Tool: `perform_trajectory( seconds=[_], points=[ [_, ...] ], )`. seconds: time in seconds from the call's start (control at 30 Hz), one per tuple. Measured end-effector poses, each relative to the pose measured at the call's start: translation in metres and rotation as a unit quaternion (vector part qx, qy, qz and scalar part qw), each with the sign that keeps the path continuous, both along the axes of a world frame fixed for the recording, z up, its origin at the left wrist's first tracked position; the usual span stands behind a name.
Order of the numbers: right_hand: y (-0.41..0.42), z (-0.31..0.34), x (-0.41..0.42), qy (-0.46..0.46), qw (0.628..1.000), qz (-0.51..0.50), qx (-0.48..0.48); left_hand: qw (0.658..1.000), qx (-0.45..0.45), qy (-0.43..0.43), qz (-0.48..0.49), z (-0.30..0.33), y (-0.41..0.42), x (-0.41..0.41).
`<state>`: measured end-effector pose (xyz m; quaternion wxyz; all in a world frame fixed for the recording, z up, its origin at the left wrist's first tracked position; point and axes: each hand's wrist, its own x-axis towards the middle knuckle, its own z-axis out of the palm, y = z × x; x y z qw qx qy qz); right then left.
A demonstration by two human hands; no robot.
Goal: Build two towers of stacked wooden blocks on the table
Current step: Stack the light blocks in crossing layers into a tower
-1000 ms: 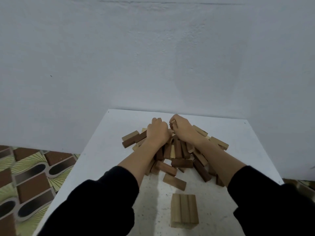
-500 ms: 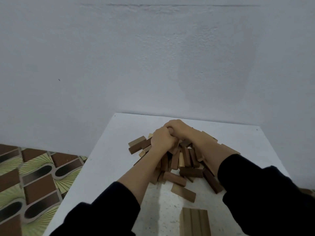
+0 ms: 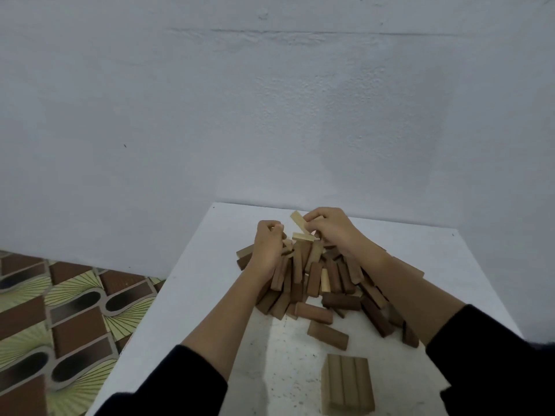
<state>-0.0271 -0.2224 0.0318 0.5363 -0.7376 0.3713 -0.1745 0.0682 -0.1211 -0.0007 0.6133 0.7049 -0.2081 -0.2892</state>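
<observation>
Head view: right hand [image 3: 329, 228] is pinching a pale rectangular wooden block [image 3: 298, 222]; left hand [image 3: 268, 246] is curling into the brown block pile [image 3: 324, 280], contents unclear. Pulling could be scattering blocks off the white bench [image 3: 204, 283].

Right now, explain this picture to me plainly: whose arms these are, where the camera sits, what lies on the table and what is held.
There is no machine here: a person's two bare arms in dark sleeves reach forward, filmed by a camera worn on their head, looking down. On the white table lies a loose pile of wooden blocks. Nearer the camera, three pale blocks lie side by side, likely a tower's first layer. The right hand pinches a pale block above the pile. The left hand is curled among the blocks; its grip is hidden.
</observation>
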Motion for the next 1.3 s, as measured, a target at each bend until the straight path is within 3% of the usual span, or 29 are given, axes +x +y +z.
perform_trajectory(
  seconds=[0.2, 0.37, 0.47, 0.63, 0.77, 0.93, 1.3],
  points=[
    [0.05, 0.023, -0.023, -0.002, 0.998, 0.014, 0.062, 0.988, -0.133, 0.072, -0.004, 0.009, 0.04, -0.024],
    [0.097, 0.033, -0.036, 0.046, 0.997, 0.064, 0.004, 0.985, -0.144, 0.096, 0.008, 0.008, 0.083, -0.034],
    [0.131, 0.03, -0.037, 0.006, 0.998, 0.028, 0.052, 0.988, -0.123, 0.089, 0.007, -0.005, 0.115, -0.036],
    [0.184, -0.011, -0.028, 0.024, 0.999, 0.02, -0.011, 0.999, 0.018, -0.028, -0.026, -0.045, 0.17, -0.037],
    [0.216, -0.057, -0.034, 0.047, 0.998, -0.012, -0.034, 0.982, 0.107, -0.15, -0.038, -0.065, 0.192, -0.038],
    [0.217, -0.089, -0.031, 0.081, 0.993, -0.078, -0.043, 0.96, 0.14, -0.235, -0.064, -0.069, 0.192, -0.036],
    [0.212, -0.097, -0.04, 0.083, 0.989, -0.067, -0.103, 0.954, 0.126, -0.266, -0.061, -0.079, 0.2, -0.023]
  ],
)
